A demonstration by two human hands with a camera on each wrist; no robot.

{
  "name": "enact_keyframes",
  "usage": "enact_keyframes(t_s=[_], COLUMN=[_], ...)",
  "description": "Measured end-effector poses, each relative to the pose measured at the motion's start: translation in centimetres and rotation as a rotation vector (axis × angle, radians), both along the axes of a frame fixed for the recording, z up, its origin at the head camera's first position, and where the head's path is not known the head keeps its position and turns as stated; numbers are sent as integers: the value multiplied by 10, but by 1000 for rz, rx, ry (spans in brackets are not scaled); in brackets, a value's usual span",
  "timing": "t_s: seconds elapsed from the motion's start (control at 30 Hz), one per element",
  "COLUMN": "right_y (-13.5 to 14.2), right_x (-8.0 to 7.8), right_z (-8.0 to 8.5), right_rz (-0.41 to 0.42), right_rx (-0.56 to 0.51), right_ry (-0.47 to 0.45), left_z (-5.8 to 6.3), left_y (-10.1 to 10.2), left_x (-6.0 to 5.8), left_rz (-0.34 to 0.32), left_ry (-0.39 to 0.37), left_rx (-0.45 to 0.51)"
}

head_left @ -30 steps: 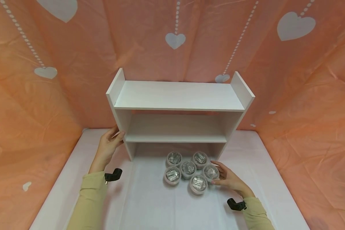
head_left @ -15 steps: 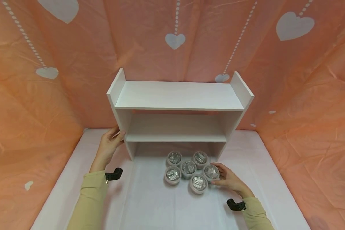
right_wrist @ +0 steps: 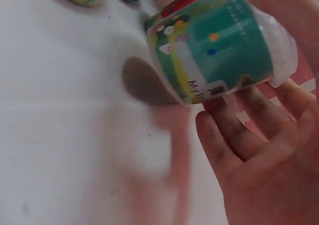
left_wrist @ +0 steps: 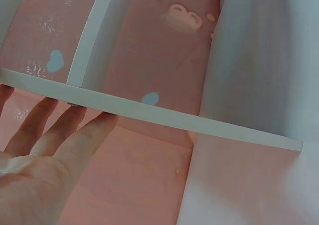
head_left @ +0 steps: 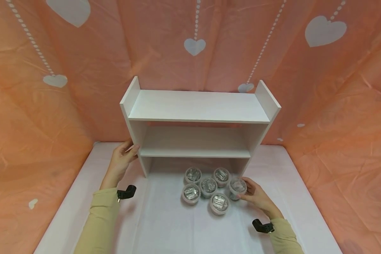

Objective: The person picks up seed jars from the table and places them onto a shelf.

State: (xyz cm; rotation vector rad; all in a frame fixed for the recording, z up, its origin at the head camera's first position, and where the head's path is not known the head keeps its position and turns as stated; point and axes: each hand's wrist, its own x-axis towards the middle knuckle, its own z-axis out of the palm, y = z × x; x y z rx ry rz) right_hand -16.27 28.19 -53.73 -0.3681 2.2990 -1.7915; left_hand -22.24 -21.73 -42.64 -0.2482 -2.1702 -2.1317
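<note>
My left hand point(head_left: 119, 165) rests with its fingertips against the left side panel of a white shelf unit point(head_left: 197, 106). In the left wrist view the fingers point(left_wrist: 75, 135) reach out to that panel point(left_wrist: 149, 113) without curling round it. At the shelf's front right, my right hand point(head_left: 258, 199) holds a small clear-lidded plastic tub point(head_left: 237, 187) between thumb and fingers. Silvery pieces show through its lid. The right wrist view shows its green printed label point(right_wrist: 219, 46), with a dark shadow on the table beside its base.
Several similar lidded tubs point(head_left: 207, 186) stand grouped on the white table point(head_left: 165, 218), just before the shelf's lower opening. Orange sheeting point(head_left: 162, 53) with white hearts hangs behind and at both sides. Each wrist wears a black camera point(head_left: 127, 192).
My right hand has moved slightly right, taking the tub with it away from its neighbours. The left hand stays against the shelf, and the head view has shifted a little.
</note>
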Motion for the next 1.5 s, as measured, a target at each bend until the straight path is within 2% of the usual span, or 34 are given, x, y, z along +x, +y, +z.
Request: enact_keyframes(t_s=[0.27,0.77,1.1,1.5], right_y=[0,-13,-36,-59], right_x=[4,-2,-5,-8], right_z=[20,76,118,159], right_rz=[44,128,205,237], right_rx=[-113,-59,-40,20], right_ry=[40,148,296,328], left_z=[-1,0,-1,1], left_y=[-1,-1,0,2], left_x=[4,5,2,2], left_rz=[-4,0,5,-2], left_ry=[-3,25,24,31], left_rx=[-11,-1,7,-19])
